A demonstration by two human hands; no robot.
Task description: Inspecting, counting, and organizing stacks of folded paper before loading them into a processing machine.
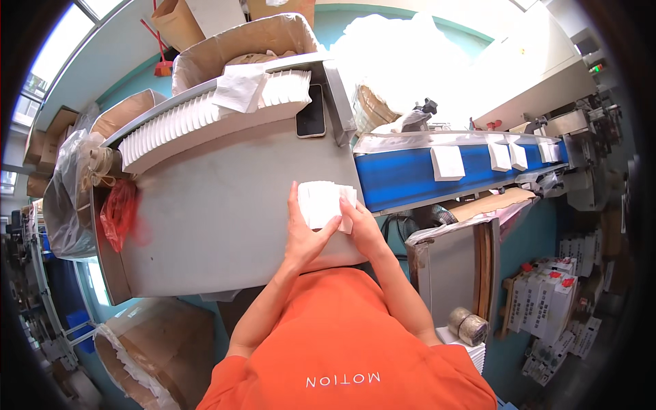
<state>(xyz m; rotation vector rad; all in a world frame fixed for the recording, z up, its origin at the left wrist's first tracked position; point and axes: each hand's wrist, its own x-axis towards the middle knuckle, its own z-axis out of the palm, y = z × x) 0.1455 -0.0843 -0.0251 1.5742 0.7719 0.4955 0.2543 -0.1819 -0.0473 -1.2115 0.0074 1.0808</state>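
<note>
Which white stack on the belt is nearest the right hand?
The leftmost white stack, set apart on the blue belt; the other stacks sit farther right, farther from the right hand.

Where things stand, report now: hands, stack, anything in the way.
Left hand and right hand gripping white stack. Stack near table's right edge. Phone lies farther back, apart from both hands.

White paper stack [318,205] partly hidden by fingers [294,197]. Left of fingers, red bag [117,213] blurred along edge. Below fingers, orange shirt [345,342] cut off.
</note>
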